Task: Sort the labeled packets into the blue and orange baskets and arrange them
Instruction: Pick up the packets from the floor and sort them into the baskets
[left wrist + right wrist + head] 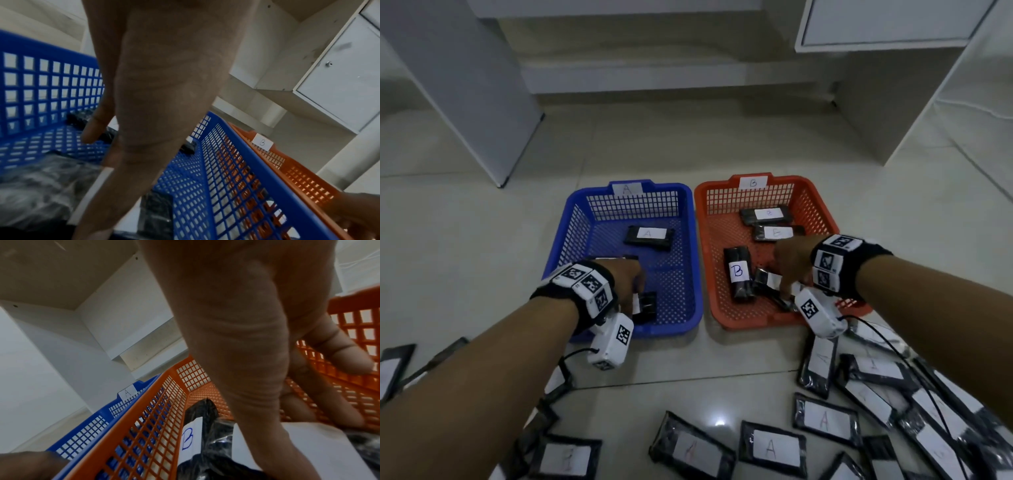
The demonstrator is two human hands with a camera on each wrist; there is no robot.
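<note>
Left hand [625, 279] pinches, apparently, a packet [645, 306] at 7 o'clock in the blue basket [688, 192]; right hand [792, 260] grips a tilted packet [765, 279] in the orange basket [702, 195], where overlap on the B packet [738, 274] is risked.

White tag "A" on far rim of blue basket [685, 219]; "A" on packet [649, 236] inside. Tag "B" on far rim of orange basket [702, 219]; blue "B" on upright packet [738, 274] inside. Red "A" on floor packets [825, 419] near right. Other labels unreadable.
</note>
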